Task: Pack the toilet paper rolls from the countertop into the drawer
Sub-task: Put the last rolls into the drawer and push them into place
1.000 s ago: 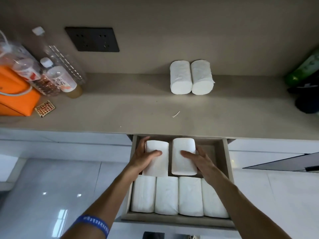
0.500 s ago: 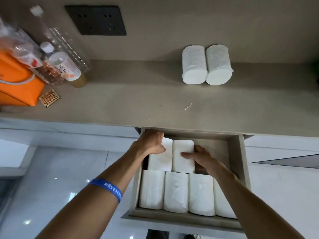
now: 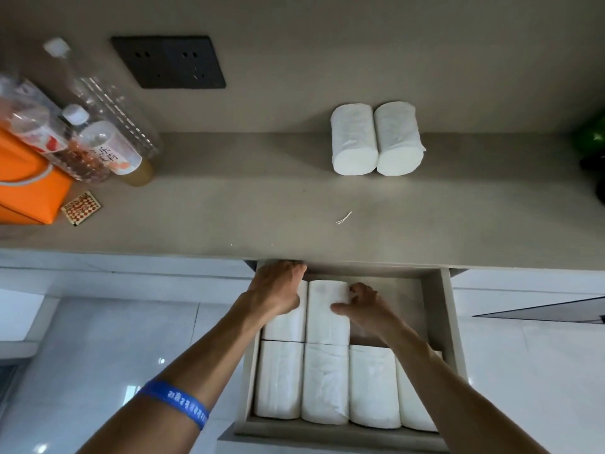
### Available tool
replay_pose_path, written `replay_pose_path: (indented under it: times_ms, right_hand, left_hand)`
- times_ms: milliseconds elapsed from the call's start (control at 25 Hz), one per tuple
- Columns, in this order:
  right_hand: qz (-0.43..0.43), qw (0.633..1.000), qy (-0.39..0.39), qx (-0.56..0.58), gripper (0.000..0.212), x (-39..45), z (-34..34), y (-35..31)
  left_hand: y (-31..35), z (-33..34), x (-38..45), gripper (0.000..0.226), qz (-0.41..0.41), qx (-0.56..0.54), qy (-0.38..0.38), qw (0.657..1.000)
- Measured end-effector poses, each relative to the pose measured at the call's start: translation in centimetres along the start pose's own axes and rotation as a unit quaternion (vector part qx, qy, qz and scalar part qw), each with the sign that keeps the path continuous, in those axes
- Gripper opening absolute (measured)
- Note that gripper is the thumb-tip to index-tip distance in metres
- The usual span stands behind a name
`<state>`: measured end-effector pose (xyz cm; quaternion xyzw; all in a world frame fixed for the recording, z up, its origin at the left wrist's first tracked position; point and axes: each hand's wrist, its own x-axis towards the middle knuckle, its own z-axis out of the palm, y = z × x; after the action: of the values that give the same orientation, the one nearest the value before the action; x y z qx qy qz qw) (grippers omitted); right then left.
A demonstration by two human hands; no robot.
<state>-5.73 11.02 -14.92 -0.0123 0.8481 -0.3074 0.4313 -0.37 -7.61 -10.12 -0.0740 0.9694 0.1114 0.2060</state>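
The drawer (image 3: 445, 326) stands pulled out under the countertop (image 3: 262, 208). Several white toilet paper rolls (image 3: 373, 388) lie in a row along its front. Behind them lie two more rolls. My left hand (image 3: 278, 290) rests over the top of the back left roll (image 3: 288, 326), fingers reaching toward the drawer's back wall. My right hand (image 3: 363, 306) touches the right side of the back right roll (image 3: 327, 319), thumb on its face. Two rolls (image 3: 376, 139) stand side by side on the countertop by the wall.
Bottles (image 3: 98, 136), an orange bag (image 3: 29, 191) and a small checkered card (image 3: 82, 208) crowd the countertop's left end. A black socket plate (image 3: 170, 62) is on the wall. A green object (image 3: 592, 139) sits at the right edge. The drawer's back right corner is bare.
Both hands have pushed the two back rolls further into the drawer, together against its left side. My left hand has slid from the roll's side to its far end.
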Motion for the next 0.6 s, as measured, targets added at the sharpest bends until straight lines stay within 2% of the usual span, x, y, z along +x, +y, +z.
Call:
replay_pose_path:
  times_ms: [80, 160, 240, 320, 360, 400, 480, 520, 600]
  right_hand:
    - [-0.041, 0.989, 0.091, -0.108, 0.025, -1.4, -3.1, -2.6]
    - [-0.081, 0.974, 0.196, -0.080, 0.025, -1.7, -7.5, -5.4]
    - [-0.123, 0.932, 0.340, 0.005, 0.024, -0.7, -12.1, -8.3]
    - [-0.163, 0.886, 0.430, 0.067, 0.012, 1.9, -16.3, -10.7]
    - [-0.160, 0.883, 0.431, 0.093, 0.019, 3.5, -18.0, -11.5]
    - [-0.141, 0.895, 0.400, 0.137, 0.037, 5.5, -19.4, -12.1]
    - [-0.100, 0.913, 0.295, 0.263, 0.059, 8.7, -21.0, -12.6]
    - [-0.090, 0.914, 0.262, 0.297, 0.061, 9.6, -21.1, -12.6]
    - [-0.089, 0.919, 0.244, 0.297, 0.051, 10.4, -20.9, -12.0]
  left_hand:
    - [1.6, -2.9, 1.0, 0.022, -0.018, -0.079, 0.075, 0.994]
    - [3.2, -6.5, 3.8, 0.022, -0.056, -0.226, 0.143, 0.962]
    - [4.5, -9.8, 8.1, 0.015, -0.104, -0.420, 0.171, 0.885]
    - [5.2, -12.1, 12.8, 0.017, -0.158, -0.527, 0.186, 0.814]
    - [5.4, -12.8, 15.0, 0.028, -0.184, -0.542, 0.176, 0.801]
    - [5.6, -13.1, 16.7, 0.039, -0.196, -0.551, 0.158, 0.796]
    - [5.9, -13.0, 19.3, 0.053, -0.191, -0.567, 0.136, 0.789]
    - [6.0, -12.9, 20.1, 0.055, -0.188, -0.573, 0.135, 0.786]
    - [5.6, -13.0, 20.3, 0.048, -0.188, -0.605, 0.123, 0.764]
